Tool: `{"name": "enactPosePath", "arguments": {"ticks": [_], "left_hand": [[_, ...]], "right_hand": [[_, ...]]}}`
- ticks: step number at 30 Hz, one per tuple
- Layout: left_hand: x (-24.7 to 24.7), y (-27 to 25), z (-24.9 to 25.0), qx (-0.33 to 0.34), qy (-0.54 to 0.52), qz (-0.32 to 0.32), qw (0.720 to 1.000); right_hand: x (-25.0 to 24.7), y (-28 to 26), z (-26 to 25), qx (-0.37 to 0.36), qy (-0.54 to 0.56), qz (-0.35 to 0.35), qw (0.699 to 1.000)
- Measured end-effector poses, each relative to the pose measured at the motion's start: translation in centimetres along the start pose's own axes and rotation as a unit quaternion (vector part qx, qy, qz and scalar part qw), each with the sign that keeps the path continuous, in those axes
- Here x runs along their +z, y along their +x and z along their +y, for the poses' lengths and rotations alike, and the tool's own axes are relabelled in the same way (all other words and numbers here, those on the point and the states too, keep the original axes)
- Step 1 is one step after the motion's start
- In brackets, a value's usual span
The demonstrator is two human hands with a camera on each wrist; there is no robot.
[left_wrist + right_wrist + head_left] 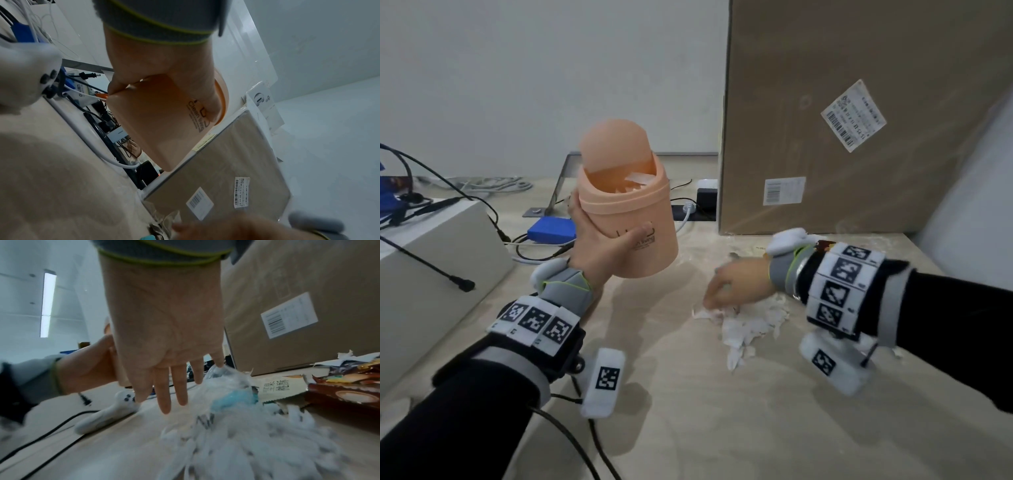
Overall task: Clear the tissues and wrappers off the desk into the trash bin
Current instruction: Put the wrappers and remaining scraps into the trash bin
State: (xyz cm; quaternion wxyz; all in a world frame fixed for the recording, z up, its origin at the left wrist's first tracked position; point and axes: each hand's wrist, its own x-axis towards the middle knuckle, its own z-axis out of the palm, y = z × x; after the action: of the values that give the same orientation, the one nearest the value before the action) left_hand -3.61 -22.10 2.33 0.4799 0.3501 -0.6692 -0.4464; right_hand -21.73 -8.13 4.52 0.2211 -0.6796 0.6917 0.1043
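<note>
While the left hand [599,245] grips the peach swing-lid trash bin [628,209] raised clear of the desk [688,411], the right hand [736,284] reaches with straight, spread fingers [164,395] over the torn tissues [746,325], holding nothing. Snack wrappers [339,386] lie just beside them. Risk: loose shreds may scatter or miss the narrow opening.

One peach trash bin [626,219] with a swing lid. One heap of torn white tissue scraps [746,325] under the right fingers [164,395], too many and too blurred to count singly. At least three snack wrappers [345,386] just beyond those fingers. One clear plastic wrapper [228,379] at the fingertips. One cardboard box [859,120] bearing two labels. One blue box [551,230] on the surface [688,411].
</note>
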Motion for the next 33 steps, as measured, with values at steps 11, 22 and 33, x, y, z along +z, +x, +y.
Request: {"name": "enactPosePath", "arguments": {"ticks": [11, 22, 33], "left_hand": [[0.6, 0.6, -0.8, -0.014, 0.0, 0.009, 1.0], [3.3, -0.7, -1.1, -0.016, -0.002, -0.011, 1.0], [3.8, -0.9, -1.0, -0.024, -0.01, -0.019, 1.0]], "right_hand": [[-2.7, 5.8, 1.9, 0.095, -0.036, -0.104, 0.989], [1.2, -3.2, 6.7, 0.044, 0.094, -0.044, 0.994], [-1.6, 0.9, 18.4, 0.26, 0.089, 0.013, 0.961]]}}
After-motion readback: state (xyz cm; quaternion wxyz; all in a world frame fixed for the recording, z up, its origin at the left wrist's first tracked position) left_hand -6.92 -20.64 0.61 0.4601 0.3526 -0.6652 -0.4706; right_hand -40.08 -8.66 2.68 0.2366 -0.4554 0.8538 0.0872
